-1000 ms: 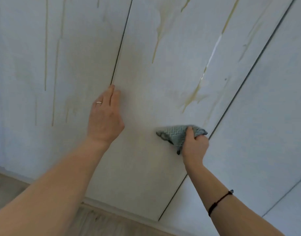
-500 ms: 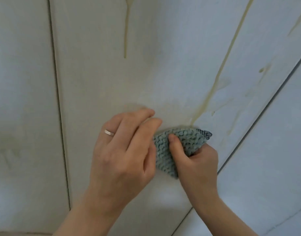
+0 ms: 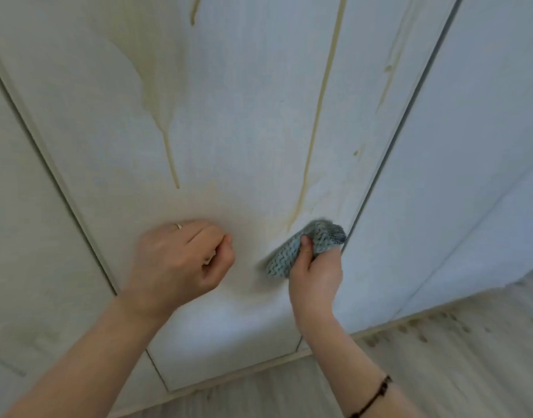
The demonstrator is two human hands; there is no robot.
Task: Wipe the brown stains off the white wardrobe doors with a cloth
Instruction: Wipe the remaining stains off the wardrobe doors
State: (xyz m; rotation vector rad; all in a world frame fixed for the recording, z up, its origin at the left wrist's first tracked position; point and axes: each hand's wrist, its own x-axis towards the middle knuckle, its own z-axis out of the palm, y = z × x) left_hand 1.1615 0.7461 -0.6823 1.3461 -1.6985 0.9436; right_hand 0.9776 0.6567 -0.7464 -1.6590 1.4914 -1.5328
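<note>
A white wardrobe door [image 3: 235,131] fills the middle of the view. A long brown drip stain [image 3: 319,116] runs down it and ends just left of the cloth. A wider brown smear with a thin drip [image 3: 156,95] lies to the upper left. My right hand [image 3: 315,273] grips a blue-grey knitted cloth [image 3: 304,245] and presses it on the door at the foot of the long stain. My left hand [image 3: 180,260] is against the door left of the cloth, fingers curled, holding nothing I can see.
Neighbouring white doors stand at the left [image 3: 33,236] and right [image 3: 455,161], parted by dark gaps. Fainter brown streaks [image 3: 391,61] mark the upper right of the middle door. Pale wood floor [image 3: 440,357] with dark spots lies below.
My left hand has drawn away from the cloth to the left and curled up. The view has tilted down, so the floor now shows. The cloth stays at the foot of the long stain.
</note>
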